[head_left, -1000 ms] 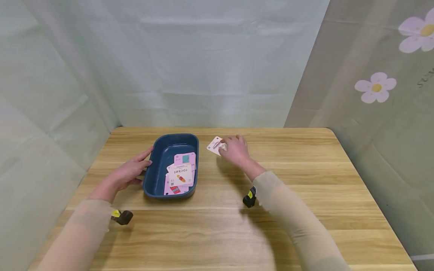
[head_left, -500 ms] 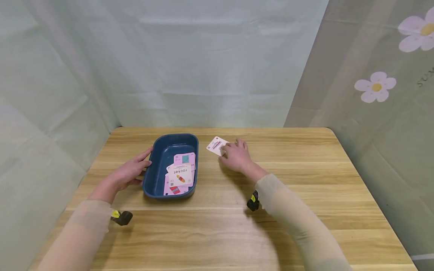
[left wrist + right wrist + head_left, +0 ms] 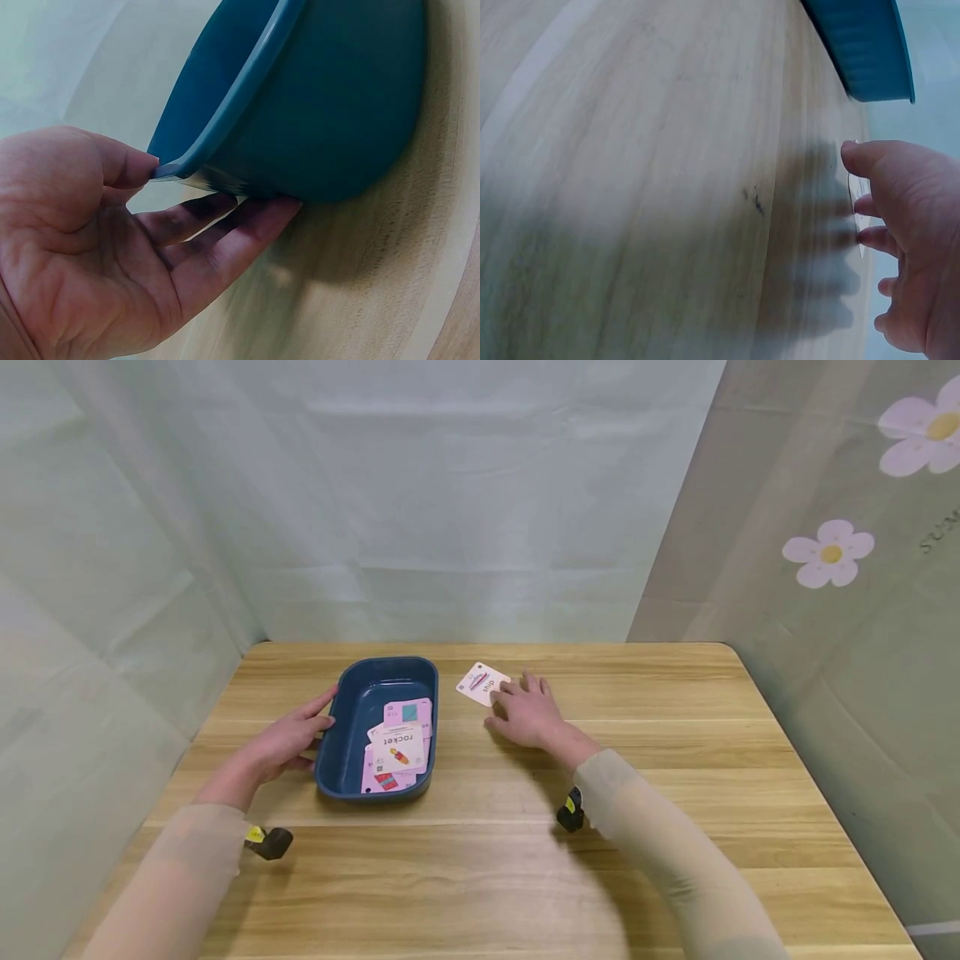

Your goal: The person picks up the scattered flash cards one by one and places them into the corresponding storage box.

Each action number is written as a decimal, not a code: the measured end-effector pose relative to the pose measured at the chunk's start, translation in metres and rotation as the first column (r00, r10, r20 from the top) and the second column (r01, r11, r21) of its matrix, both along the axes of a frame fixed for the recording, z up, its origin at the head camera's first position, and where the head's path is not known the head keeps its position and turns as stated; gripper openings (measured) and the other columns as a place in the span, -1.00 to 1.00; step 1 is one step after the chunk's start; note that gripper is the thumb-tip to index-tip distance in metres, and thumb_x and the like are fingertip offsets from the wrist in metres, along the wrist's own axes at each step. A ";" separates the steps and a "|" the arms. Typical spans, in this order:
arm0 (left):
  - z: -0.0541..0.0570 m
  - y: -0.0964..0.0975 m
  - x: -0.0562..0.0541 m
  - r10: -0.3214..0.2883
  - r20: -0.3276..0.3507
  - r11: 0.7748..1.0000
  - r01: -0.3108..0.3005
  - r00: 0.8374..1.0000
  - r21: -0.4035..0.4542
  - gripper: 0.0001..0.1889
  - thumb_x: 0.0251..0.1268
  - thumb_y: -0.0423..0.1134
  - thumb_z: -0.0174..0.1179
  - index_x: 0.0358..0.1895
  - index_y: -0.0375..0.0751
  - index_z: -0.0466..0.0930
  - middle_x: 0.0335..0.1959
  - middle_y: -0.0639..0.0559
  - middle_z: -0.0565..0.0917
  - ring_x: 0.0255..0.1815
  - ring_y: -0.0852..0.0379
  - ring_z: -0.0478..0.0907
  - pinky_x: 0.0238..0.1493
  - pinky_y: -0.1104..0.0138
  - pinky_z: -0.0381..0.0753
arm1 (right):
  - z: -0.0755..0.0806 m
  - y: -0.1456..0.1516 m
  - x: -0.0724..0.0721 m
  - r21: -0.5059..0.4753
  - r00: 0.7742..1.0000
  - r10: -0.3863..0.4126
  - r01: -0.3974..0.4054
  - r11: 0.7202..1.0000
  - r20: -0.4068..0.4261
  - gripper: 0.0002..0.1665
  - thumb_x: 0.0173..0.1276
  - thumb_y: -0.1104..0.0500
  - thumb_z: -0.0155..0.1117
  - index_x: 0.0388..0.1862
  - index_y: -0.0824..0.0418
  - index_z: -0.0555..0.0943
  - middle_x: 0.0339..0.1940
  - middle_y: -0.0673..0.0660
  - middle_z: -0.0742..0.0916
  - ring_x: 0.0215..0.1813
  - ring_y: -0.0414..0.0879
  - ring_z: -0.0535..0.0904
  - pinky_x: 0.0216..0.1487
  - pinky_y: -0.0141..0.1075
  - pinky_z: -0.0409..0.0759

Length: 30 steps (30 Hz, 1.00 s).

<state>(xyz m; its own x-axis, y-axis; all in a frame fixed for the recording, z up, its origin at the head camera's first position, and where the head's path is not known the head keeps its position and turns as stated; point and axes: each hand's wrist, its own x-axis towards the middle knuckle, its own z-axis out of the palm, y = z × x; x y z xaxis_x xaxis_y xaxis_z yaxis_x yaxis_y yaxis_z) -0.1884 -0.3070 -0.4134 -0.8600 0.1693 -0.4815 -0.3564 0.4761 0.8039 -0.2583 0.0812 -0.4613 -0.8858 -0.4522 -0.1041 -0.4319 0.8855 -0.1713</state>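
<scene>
A dark blue plastic bin (image 3: 339, 777) stands left of centre on the table. Several picture cards lie in its right part, a white rocket card (image 3: 401, 746) on top of pink ones. My left hand (image 3: 283, 742) grips the bin's left side; in the left wrist view the thumb is at the rim and the fingers touch the outer wall. To the right of the bin a white ship card (image 3: 478, 682) lies on the table. My right hand (image 3: 529, 712) is spread palm down by it, fingertips at the card's near right edge, with nothing gripped.
The wooden table (image 3: 675, 777) has its far edge against a pale cloth curtain (image 3: 465, 527). More cloth hangs at both sides, with printed flowers (image 3: 829, 554) on the right.
My right hand has drawn back slightly toward me and to the right, its fingers spreading, and the ship card's word now shows. The card, the bin and my left hand stay in place.
</scene>
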 end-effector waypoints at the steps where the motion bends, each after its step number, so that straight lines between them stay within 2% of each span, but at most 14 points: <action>1: 0.000 0.000 0.000 -0.003 -0.003 1.000 0.003 1.000 0.000 -0.33 0.72 -0.10 -0.27 0.64 0.42 -0.39 0.59 -0.52 -0.07 0.33 -0.42 0.35 -0.09 0.05 0.66 | 0.000 0.001 0.000 0.001 1.000 0.003 -0.003 1.000 0.002 -0.23 0.52 -0.35 0.07 0.56 -0.02 0.40 0.61 0.11 0.34 0.64 0.35 -0.06 0.52 0.28 -0.15; 13: 0.000 0.000 0.001 -0.003 0.000 1.000 0.003 1.000 -0.005 -0.33 0.72 -0.10 -0.27 0.65 0.40 -0.40 0.59 -0.52 -0.10 0.36 -0.44 0.32 -0.07 0.05 0.67 | -0.004 0.011 0.002 0.028 0.999 0.040 -0.040 0.999 0.015 -0.20 0.54 -0.39 -0.05 0.61 -0.07 0.31 0.65 0.06 0.26 0.64 0.35 -0.10 0.50 0.33 -0.19; 30: 0.001 -0.001 0.001 -0.003 -0.004 1.000 0.003 1.000 -0.004 -0.33 0.72 -0.10 -0.26 0.65 0.42 -0.38 0.60 -0.50 -0.08 0.34 -0.42 0.34 -0.10 0.07 0.66 | 0.000 0.029 0.008 0.032 0.998 0.061 -0.062 0.998 0.034 -0.19 0.54 -0.38 -0.01 0.61 -0.03 0.31 0.64 0.08 0.27 0.64 0.33 -0.08 0.51 0.32 -0.21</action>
<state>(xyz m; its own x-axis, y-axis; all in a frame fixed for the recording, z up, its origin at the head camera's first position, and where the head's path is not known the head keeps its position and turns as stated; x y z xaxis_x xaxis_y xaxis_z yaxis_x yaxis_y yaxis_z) -0.1873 -0.3077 -0.4125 -0.8614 0.1697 -0.4788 -0.3521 0.4799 0.8036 -0.2500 0.1101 -0.4610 -0.8523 -0.5014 -0.1487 -0.4802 0.8629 -0.1577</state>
